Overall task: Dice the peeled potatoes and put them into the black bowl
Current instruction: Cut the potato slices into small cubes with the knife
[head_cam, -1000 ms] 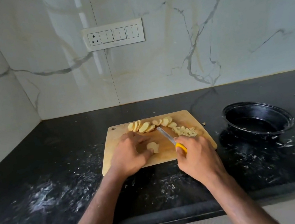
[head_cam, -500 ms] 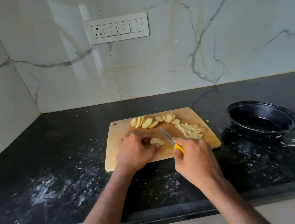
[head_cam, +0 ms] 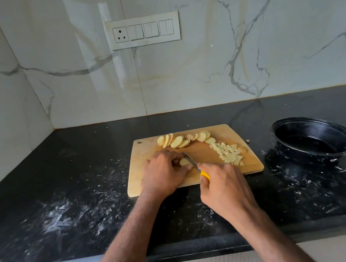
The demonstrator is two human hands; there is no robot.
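Pinning a potato slice (head_cam: 184, 162) near the cutting board (head_cam: 138, 178) centre, the left hand (head_cam: 163, 174) curls its fingertips around it so the knife (head_cam: 190, 159), handle gripped in the right hand (head_cam: 222, 188), can cut close beside them. Uncut slices (head_cam: 182, 139) wait at the board's twelve o'clock, diced pieces (head_cam: 229, 153) at three, nearest the black bowl (head_cam: 314, 140), which looks empty.

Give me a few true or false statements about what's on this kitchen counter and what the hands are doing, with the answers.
1. The right hand grips a yellow-handled knife. True.
2. The round black bowl holds diced potato. False: no potato shows in it; the pale diced potato pile lies on the wooden cutting board.
3. The left hand holds a potato piece on the board. True.
4. The bowl stands left of the board. False: it stands right.
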